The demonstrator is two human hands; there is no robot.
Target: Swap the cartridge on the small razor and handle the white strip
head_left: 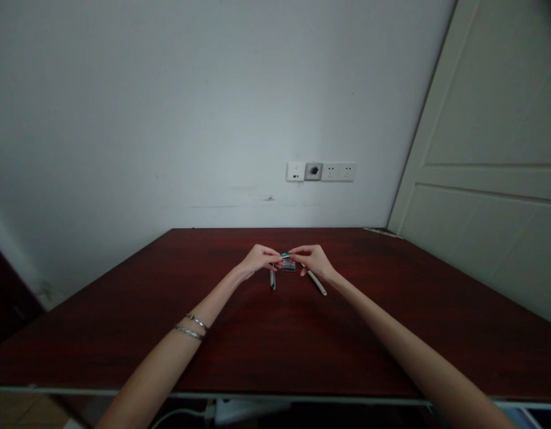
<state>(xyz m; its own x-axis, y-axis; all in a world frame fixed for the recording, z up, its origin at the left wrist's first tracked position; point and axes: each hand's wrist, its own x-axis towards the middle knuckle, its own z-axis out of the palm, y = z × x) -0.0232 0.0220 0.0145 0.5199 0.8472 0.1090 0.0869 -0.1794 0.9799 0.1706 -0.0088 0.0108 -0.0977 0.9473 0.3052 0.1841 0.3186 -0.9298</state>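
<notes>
Head view: both hands pinch a small green item, partly hiding two slim handles (clear case between).

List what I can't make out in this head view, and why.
Head view:
Green item: ends covered by left hand and right hand; markings too small.
Small box: contents, if any, too small to identify.
White-and-dark stick: far end hidden by left hand.
Pale stick: far end hidden by right hand.
Panelled door: cut off by top and right edges.
</notes>
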